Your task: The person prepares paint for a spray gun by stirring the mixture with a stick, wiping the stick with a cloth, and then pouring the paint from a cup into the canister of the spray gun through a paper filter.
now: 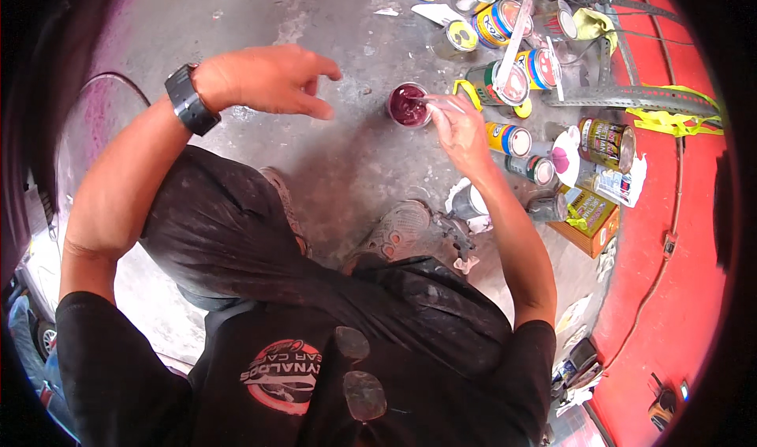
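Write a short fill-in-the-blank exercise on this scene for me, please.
The hand holding the stick at the cup is the ____ one.
The left hand has a black ____ strapped behind it.
That left hand grips ____.
The wide surface beyond the paint cans is coloured ____.
Missing words: right; watch; nothing; red.

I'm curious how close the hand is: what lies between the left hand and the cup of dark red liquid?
Only stained grey floor shows between the left hand and the cup, in the head view.
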Demonstrator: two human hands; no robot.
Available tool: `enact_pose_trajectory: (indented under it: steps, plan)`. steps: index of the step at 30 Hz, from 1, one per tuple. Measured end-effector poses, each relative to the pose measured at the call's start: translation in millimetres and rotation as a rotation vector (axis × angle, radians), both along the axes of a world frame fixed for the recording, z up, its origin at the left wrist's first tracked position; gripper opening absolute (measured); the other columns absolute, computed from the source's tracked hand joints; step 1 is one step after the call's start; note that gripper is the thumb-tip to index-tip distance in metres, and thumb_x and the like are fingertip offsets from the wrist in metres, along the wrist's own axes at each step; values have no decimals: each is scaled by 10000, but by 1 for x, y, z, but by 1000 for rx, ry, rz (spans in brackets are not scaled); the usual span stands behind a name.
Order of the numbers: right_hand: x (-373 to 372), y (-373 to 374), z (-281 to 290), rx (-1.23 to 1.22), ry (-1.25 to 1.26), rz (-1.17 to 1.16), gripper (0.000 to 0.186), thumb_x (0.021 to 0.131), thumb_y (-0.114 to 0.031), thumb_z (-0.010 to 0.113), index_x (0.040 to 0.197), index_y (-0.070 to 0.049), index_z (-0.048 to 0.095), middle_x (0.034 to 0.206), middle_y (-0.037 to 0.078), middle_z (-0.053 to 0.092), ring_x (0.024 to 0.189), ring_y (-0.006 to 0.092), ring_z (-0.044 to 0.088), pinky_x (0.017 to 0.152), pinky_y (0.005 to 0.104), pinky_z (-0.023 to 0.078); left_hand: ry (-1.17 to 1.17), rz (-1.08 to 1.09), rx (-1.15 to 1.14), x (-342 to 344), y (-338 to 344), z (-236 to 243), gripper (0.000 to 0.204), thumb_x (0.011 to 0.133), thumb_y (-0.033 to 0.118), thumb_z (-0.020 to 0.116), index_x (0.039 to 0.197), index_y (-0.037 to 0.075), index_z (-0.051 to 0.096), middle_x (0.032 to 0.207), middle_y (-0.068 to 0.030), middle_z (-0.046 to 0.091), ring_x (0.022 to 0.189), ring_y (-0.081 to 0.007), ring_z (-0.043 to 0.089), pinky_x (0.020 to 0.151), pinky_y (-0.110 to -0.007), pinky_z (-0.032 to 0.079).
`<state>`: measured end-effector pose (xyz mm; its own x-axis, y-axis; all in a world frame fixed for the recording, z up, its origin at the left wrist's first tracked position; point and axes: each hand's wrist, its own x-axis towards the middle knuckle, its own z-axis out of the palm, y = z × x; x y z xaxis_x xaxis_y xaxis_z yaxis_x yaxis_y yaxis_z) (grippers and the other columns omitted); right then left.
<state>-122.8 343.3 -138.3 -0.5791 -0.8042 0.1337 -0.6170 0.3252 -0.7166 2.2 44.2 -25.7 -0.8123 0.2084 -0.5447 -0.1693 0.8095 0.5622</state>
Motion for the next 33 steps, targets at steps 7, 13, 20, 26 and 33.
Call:
enact_pose_trajectory:
  steps: [7,13,20,26,33]
  plan:
    - [2,13,-6,207,-26,-84,137,924,-109,670,844,-5,712,763,193,642,744,368,635,956,433,492,490,-14,1180,14,81,68,243,930,215,718,1081,26,701,931,-93,693,849,-212,663,772,-337,513]
    - [1,15,-11,69,-97,-12,176,971,-42,566,1022,52,705,1021,178,715,932,296,677,914,361,504,667,180,1622,40,114,117,143,937,111,660,1036,8,654,958,-76,631,848,-171,612,756,-309,494]
    - [4,9,-2,-79,-82,-114,193,974,-72,570,977,83,686,940,189,716,884,329,677,922,385,497,756,153,1765,43,142,119,68,942,28,612,1001,-6,613,987,-67,579,854,-145,570,748,-291,477]
    - [3,10,11,333,-252,-143,191,973,-72,567,968,81,683,1005,212,695,953,372,655,969,380,471,729,158,1793,43,154,115,83,938,39,613,1010,-3,611,1003,-81,578,876,-170,569,763,-308,474]
    - [3,12,0,21,-100,-14,191,966,-60,554,1019,65,687,1050,203,703,991,368,660,1093,479,394,741,152,1797,44,156,116,100,934,53,613,1020,0,608,1021,-97,576,901,-199,568,781,-328,470]
